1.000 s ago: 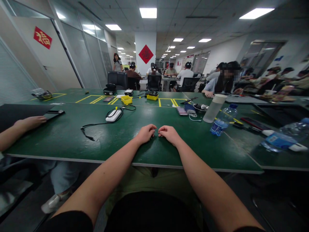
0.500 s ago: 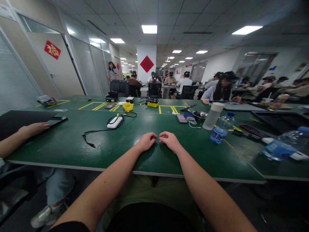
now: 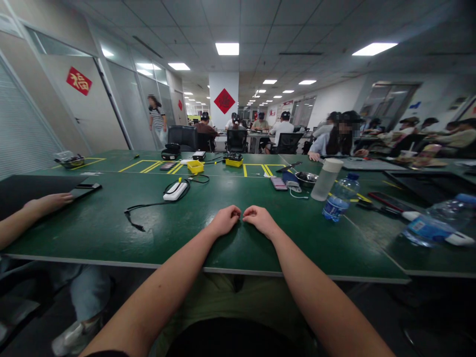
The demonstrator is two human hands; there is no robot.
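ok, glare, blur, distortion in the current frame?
Head view, top: ceiling lights clipped white. Head view, middle: dull sheen on the green table; left hand and right hand fairly sharp. Head view, edges: far-right bottle soft, door slanted, likely wide-angle distortion.
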